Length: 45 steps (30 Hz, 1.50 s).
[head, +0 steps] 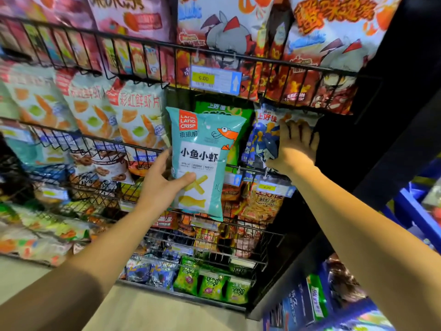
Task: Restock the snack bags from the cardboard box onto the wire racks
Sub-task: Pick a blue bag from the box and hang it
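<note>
At the centre of the frame the left hand [164, 180] holds a teal snack bag [202, 163] upright in front of the wire racks [133, 144]. The thumb lies across the lower front of the bag, over the yellow stick pictures, while the fingers curl behind its left edge, so most of the bag stands above and to the right of the grip. Right of centre, the right hand [294, 149] reaches into the middle rack, its fingers closed round the crumpled edge of a blue snack bag [262, 139] that stands in that rack beside a green bag [224, 111]. A yellow price tag [214, 80] hangs from the rack above the teal bag. At the bottom centre, small green packets [212, 286] fill the lowest rack.
</note>
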{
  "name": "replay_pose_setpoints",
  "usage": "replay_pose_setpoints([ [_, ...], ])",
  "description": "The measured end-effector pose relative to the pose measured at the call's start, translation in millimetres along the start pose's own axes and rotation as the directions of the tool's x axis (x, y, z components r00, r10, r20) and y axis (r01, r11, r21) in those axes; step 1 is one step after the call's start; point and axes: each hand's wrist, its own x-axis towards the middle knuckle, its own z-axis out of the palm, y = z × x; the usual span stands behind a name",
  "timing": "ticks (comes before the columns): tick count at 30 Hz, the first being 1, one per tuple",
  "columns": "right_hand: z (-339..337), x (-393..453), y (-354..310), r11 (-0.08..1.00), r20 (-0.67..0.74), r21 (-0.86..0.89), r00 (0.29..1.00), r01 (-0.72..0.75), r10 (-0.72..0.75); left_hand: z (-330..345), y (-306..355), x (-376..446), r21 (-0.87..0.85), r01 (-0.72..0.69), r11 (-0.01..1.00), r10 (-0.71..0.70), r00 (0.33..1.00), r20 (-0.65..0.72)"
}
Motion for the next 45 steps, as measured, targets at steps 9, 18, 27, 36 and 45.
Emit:
replay_pose_setpoints([
  [9,-47.2,-34.5,-39.4,0.956,0.013,0.249,0.987,-0.158,0.16,-38.4,-13.7,6.2,-0.015,0.03,0.999,-0.028,0.993,0.119],
  [18,-68.7,-172.7,-187.6,0.125,0.398,0.907,0.916,-0.402,0.056,-102.4,-40.5,-24.3,0.076,-0.015,0.997,-0.005,0.965,0.264],
  [27,-81.0,-258.8,-272.6,0.023,0.384,0.916,0.891,-0.401,0.243,-185.6,-70.4,-73.6,0.23,-0.181,0.956,0.06,0.889,0.454],
  [36,-113.8,-342.7,-355.2,0.085,0.396,0.901,0.888,-0.424,0.234,-351.2,-112.8,-105.1,0.749,-0.439,0.497,0.024,0.869,0.494],
  [45,-132.2,-383.4,-488.7,0.106,0.436,0.889,0.895,-0.445,0.096,-511.9,-124.9,-126.1,0.877,-0.344,0.335,-0.012,0.929,0.37],
])
